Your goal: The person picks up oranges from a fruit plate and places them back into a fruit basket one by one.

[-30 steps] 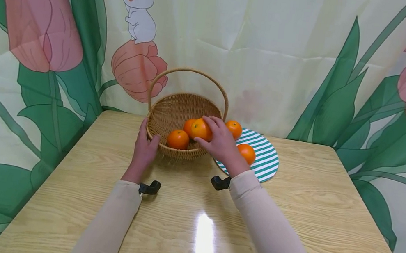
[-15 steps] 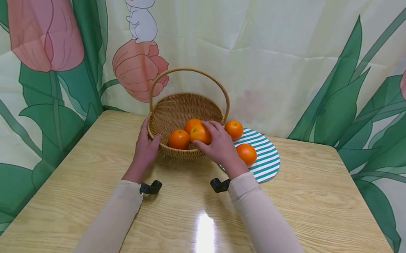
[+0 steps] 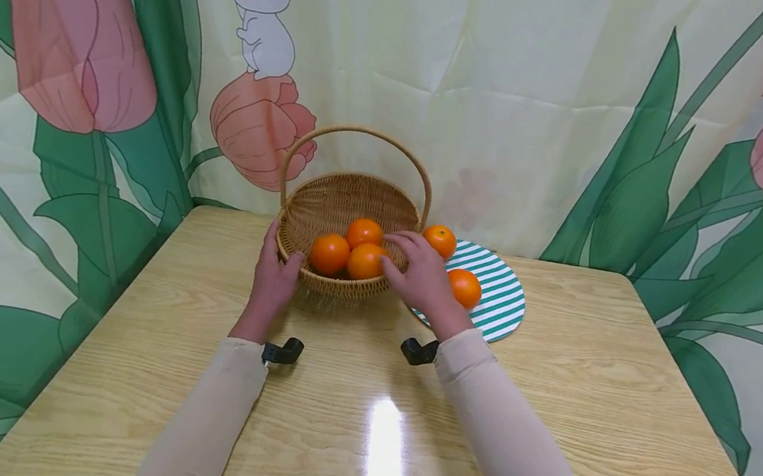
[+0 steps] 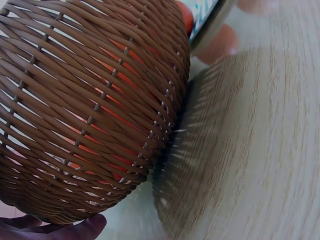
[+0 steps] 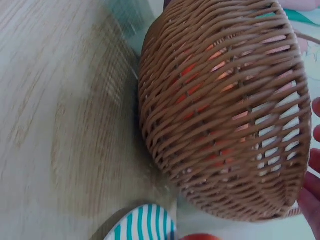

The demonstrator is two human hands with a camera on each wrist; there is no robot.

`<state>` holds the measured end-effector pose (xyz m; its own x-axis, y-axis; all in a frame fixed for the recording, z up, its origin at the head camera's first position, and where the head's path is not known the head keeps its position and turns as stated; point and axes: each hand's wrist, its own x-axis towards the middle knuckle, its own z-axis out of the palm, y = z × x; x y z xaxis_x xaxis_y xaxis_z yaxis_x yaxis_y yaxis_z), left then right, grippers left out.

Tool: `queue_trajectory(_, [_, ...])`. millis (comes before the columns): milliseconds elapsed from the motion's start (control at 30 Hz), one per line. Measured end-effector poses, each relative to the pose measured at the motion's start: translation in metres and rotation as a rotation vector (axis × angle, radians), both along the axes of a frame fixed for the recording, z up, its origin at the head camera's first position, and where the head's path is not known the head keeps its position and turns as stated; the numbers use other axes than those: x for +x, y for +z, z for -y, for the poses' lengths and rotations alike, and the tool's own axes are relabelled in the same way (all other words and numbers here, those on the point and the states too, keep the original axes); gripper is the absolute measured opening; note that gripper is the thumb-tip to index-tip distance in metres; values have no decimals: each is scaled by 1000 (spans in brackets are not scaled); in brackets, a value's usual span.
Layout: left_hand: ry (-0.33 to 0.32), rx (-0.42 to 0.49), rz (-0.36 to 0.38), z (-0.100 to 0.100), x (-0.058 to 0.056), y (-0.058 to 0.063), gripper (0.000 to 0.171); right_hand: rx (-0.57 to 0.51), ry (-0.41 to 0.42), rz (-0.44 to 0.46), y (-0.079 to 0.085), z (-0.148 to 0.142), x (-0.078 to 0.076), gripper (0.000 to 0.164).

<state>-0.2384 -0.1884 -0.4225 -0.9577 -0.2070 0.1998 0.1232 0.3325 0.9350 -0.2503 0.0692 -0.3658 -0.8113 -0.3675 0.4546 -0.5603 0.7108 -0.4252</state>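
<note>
Near fruit [image 3: 366, 263], orange, sits inside the front of a wicker basket [image 3: 343, 289], just left of the right grip [image 3: 422, 277], close to its thumb tip; whether they touch, cannot tell. Right grip: thumb and fingers apart, reaching over the basket's right rim. Left fruit [image 3: 330, 254] lies beside the near fruit, on the side toward the left grip. Rear fruit [image 3: 364, 232] sits behind those two, left of the right grip's fingertips. Orange patches show through the weave in both wrist views.

Left grip [image 3: 275, 277] holds the basket's left rim, thumb at the front edge, fingers along the outside. Basket stands upright between the two grips; tall arched handle [image 3: 362, 130] rises beyond and above both.

Round mat [image 3: 504, 297], teal and white stripes, lies right of the right grip, partly hidden by it. Two more orange fruits near it: far fruit [image 3: 440, 241] just beyond the right grip, by the mat's far-left edge; outer fruit [image 3: 464, 289] on the mat, just right of the right grip.

Pale sleeves [image 3: 514, 438] and black wrist mounts [image 3: 419, 352] sit nearer the viewer than either grip. Wood-grain table [image 3: 312, 432] beneath everything. Curtain [image 3: 505, 127] behind, printed with tulips and a white rabbit.
</note>
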Motion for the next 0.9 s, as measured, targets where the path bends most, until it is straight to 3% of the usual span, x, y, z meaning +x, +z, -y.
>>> queue_trajectory(367, [12,-9,0,1,-2,0,75,-68,-62,-33,-14,-30,-4,35])
queue_trajectory(733, [5,-7,-6,0,0,0,75,-1,-145,28,-26,-57,-7,37])
queue_trajectory(900, [8,-14,-7,0,-1,0,75,62,-192,99,-28,-67,-5,41])
